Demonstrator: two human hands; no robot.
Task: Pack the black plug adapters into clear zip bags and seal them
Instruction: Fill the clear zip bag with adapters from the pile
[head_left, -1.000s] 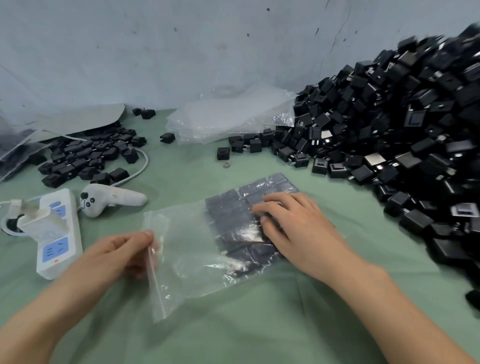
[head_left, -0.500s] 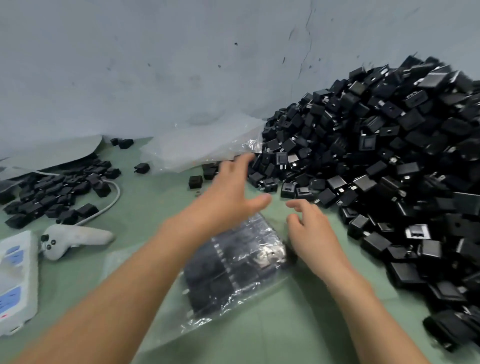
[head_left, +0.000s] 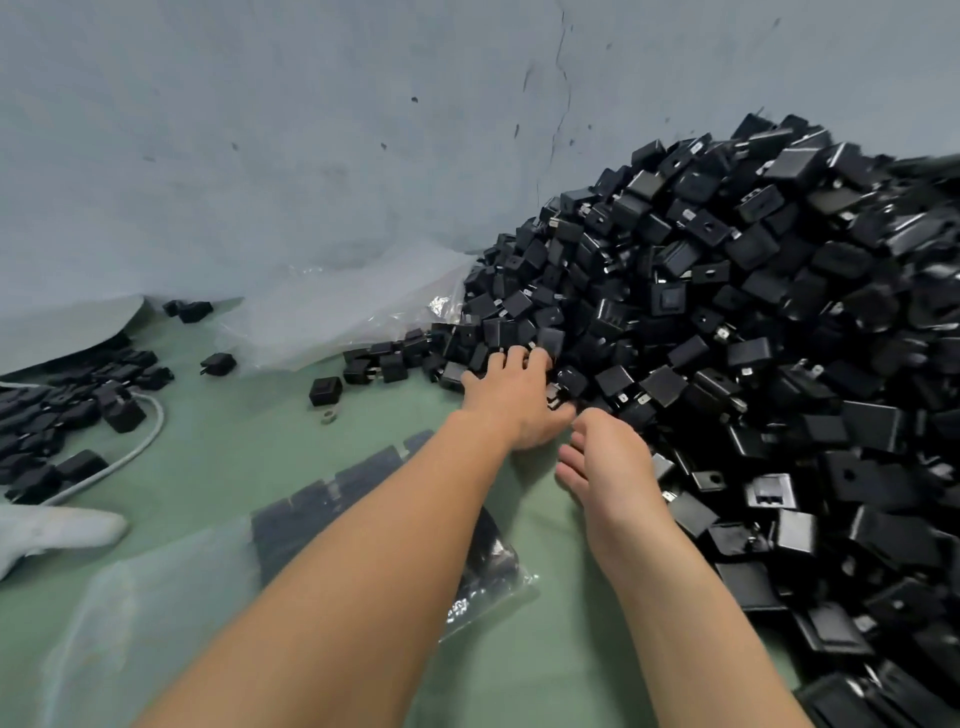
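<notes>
A great pile of black plug adapters fills the right side of the green desk and banks up against the grey wall at its far edge. We look down along two bare forearms that reach from the near edge toward the foot of this pile.

Near the middle of the desk, partly under the left forearm, lies the clear zip bag. It holds flat rows of adapters at its far end, and its near end looks slack and unsealed. Along the far edge, just left of the pile, sits a loose stack of empty clear bags. At the left edge we see a smaller heap of adapters, a white cable and part of a white controller.

A second ago the left hand pinched the bag's mouth while the right pressed flat on the rows inside. Now both have left the bag.

The left hand is at the pile's foot, its fingers bent down among the adapters. We cannot tell whether they have closed on any. The right hand is just beside it, nearer to us. Its fingers curl away into the pile, so we cannot tell their hold either.

We judge that the bag is not yet full. This reach is for more adapters, and filling and sealing are still to be done.

A single adapter lies apart, left of the hands.
</notes>
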